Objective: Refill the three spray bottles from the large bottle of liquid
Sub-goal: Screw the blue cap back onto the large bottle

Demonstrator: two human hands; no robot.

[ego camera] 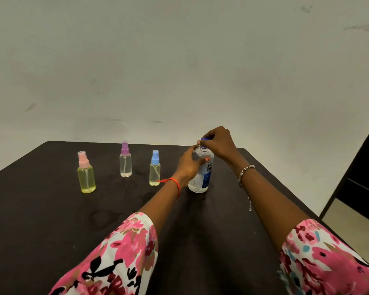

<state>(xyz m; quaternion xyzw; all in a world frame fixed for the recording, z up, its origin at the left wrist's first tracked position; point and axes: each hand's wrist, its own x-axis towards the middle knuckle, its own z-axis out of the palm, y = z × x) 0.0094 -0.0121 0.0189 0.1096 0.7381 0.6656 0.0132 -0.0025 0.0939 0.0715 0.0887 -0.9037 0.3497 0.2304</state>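
Bench (51, 209): dark, carries everything.
Large bottle (200, 177): upright, right of three spray bottles.
Left hand (188, 165): grip wrapped around its shoulder.
Right hand (218, 142): grip pinching blue cap (205, 139).
Spray bottles: pink-topped (86, 173), purple-topped (125, 160), blue-topped (155, 169), capped, untouched.

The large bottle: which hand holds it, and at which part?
The left hand grips the large bottle at its upper body; the right hand pinches its blue cap.
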